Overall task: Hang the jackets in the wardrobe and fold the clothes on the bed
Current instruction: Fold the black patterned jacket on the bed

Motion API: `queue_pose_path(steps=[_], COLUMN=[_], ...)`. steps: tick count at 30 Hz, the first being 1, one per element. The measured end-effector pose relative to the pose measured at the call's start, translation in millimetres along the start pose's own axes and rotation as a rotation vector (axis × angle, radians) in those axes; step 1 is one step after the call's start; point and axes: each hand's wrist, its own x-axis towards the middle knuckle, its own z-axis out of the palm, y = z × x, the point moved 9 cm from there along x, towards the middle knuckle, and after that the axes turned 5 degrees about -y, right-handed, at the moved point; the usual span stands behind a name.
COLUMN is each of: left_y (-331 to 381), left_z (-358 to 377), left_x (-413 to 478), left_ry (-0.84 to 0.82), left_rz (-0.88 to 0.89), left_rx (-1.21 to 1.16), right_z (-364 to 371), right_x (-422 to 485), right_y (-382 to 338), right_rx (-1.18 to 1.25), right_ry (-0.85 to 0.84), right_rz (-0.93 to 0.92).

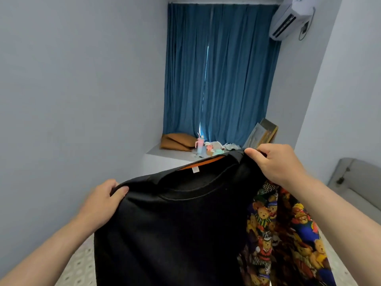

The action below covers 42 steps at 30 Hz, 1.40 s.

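Over apparent bed (79, 263): left hand (101, 203), right hand (274, 164) grip sweatshirt (175, 223) shoulders.

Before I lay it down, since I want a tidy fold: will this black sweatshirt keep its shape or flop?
Likely floppy: the black sweatshirt sags between the left hand and right hand pinching its shoulders. Probably fairly weighty for cloth, as it hangs straight with few wrinkles. Its matte knit looks unlikely to slip from either grip.
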Motion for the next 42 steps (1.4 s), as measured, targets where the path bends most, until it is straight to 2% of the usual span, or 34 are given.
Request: queue_pose_path(steps=[4,9,14,20,28,31,34,39,42], left_y=[-28.6,-110.8,-190.8,-211.8,-173.8,-178.3,-190.4,-253.2,-309.7], left_z=[-34.4,-31.0,-7.7,-12.5,-22.2,11.7,75.8,194.5,272.4], left_x=[-22.6,-56.7,-98.0,-100.7,-35.0,-9.6,17.5,69.7,98.3], left_ry=[0.074,0.018,-0.104,-0.068,-0.059,-0.200,-0.314,-0.334,-0.458], left_rz=[0.032,-0.019,-0.165,-0.182,-0.121,-0.164,-0.186,-0.263,-0.329], left_rx=[0.164,0.150,0.158,0.198,0.199,0.250,0.321,0.376,0.435], right_z=[52.3,158.7,246.2,265.2,257.0,274.9,318.2,450.0,545.7], right_x=[-6.4,-45.7,-92.7,-93.7,-45.8,-34.1,-40.7,-61.7,-72.2], right_y=[-6.2,-15.9,-21.9,-27.4,-11.0,11.7,60.9,138.2,182.0], right_rx=[-0.009,0.029,0.020,0.044,0.117,0.053,0.080,0.073,0.048], right_ry=[-0.067,-0.221,-0.397,-0.464,-0.515,-0.575,-0.665,-0.747,-0.755], right_rz=[-0.004,0.036,0.104,0.132,0.193,0.241,0.344,0.392,0.399])
